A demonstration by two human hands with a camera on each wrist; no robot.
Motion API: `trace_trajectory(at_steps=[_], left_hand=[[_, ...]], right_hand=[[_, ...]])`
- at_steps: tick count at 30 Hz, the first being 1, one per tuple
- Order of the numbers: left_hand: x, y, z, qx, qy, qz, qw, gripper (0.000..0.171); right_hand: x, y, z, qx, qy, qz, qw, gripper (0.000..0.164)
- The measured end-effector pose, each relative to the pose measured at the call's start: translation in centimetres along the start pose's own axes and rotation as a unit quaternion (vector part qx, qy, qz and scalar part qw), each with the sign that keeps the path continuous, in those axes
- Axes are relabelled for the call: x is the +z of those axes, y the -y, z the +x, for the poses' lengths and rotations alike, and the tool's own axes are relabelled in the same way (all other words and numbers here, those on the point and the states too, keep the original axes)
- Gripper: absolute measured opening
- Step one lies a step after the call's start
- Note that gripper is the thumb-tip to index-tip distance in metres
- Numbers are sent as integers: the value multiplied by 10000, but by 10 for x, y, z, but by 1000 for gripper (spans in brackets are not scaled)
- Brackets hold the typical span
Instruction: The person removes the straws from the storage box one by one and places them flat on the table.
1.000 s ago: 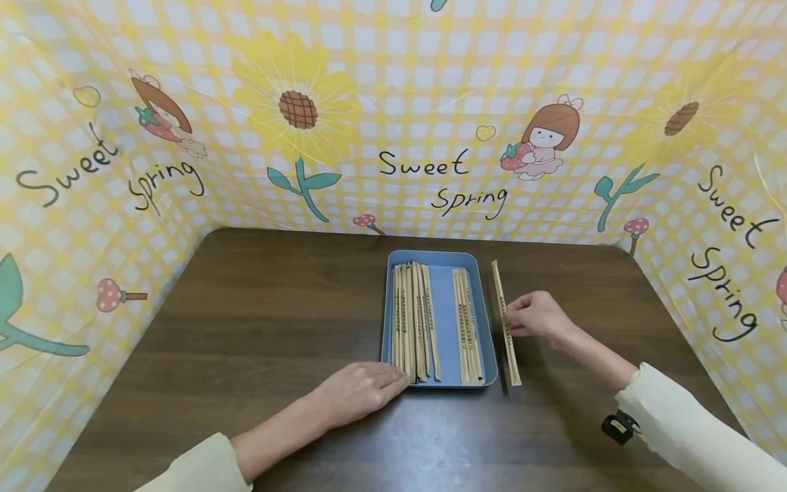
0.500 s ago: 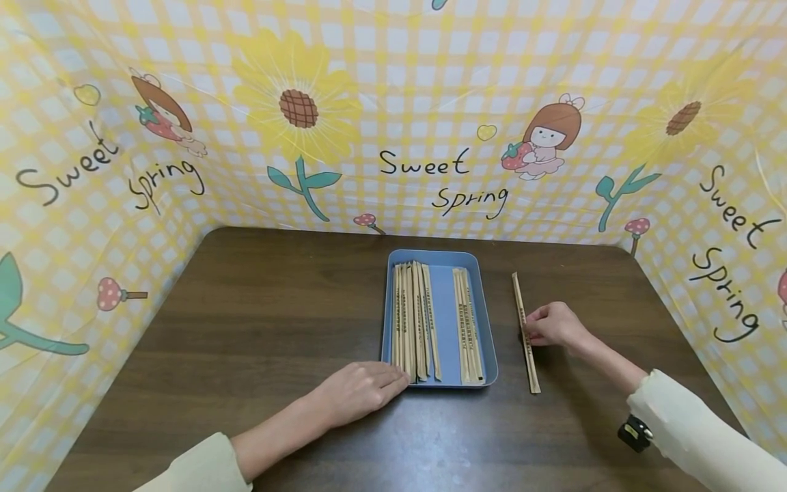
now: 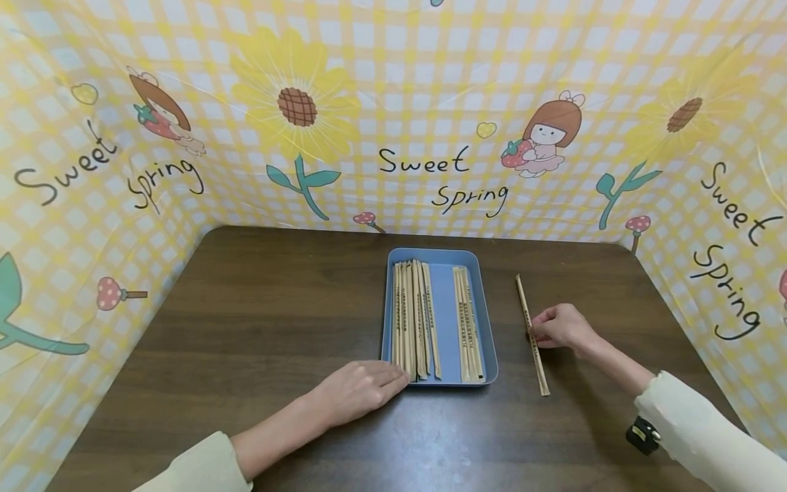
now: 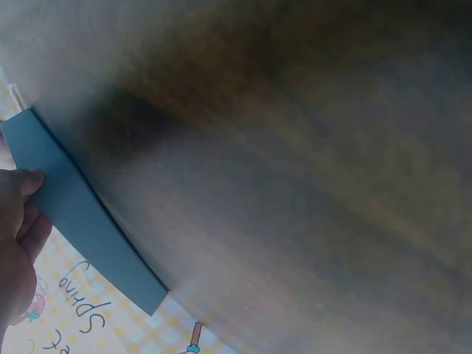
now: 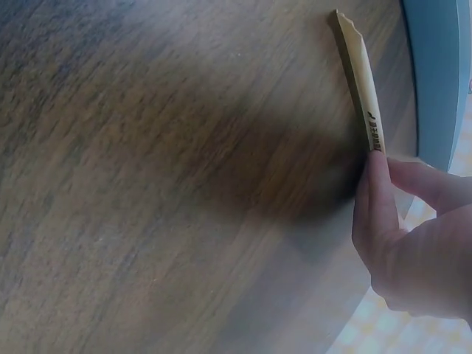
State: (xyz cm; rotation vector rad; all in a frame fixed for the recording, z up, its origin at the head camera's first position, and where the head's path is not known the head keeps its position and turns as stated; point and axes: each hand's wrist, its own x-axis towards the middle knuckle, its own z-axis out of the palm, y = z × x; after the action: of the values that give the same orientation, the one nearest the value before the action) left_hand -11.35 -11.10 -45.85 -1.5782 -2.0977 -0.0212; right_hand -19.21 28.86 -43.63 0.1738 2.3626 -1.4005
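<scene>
My right hand [image 3: 562,328] pinches a slim paper-wrapped straw [image 3: 523,297] near its middle, right of the tray. In the right wrist view, thumb and fingers meet on the printed wrapper of the straw [image 5: 360,70], whose crimped end points away from the hand, close over the table. The left hand [image 3: 363,389] grips the near left corner of the blue tray [image 3: 493,369]; in the left wrist view its thumb lies on the outer wall of the tray [image 4: 81,203]. Inside the tray, several wrapped straws [image 3: 413,321] lie along the left, with a smaller group [image 3: 468,324] along the right.
A bare blue strip of the tray floor separates the two groups. The brown wooden table [image 3: 277,301] stretches around the tray. Yellow checked cloth [image 3: 418,89] hangs behind and at both sides. A small black device [image 3: 642,435] sits on the right sleeve.
My right hand has moved the straw rightwards and slightly nearer, away from the tray, and the straw's near end now slants more to the right. The left hand and tray have stayed put.
</scene>
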Motion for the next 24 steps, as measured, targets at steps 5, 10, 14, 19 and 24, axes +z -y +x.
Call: trace_trajectory(at_steps=[5, 10, 14, 19, 24], left_hand=[[2, 0, -1, 4, -3, -2, 10000, 34], [3, 0, -1, 12, -34, -27, 10000, 33], [2, 0, 0, -6, -3, -29, 10000, 33], [1, -1, 0, -19, 52, -26, 10000, 34], [2, 0, 0, -15, 7, -15, 10000, 33]], right_hand=[[-3, -2, -1, 58, -63, 30, 10000, 16], [-6, -3, -3, 137, -117, -6, 9998, 19], [-8, -4, -4, 202, -168, -41, 9996, 20], [-11, -6, -5, 232, -121, 83, 9996, 20], [-12, -7, -4, 224, -80, 229, 9995, 20]])
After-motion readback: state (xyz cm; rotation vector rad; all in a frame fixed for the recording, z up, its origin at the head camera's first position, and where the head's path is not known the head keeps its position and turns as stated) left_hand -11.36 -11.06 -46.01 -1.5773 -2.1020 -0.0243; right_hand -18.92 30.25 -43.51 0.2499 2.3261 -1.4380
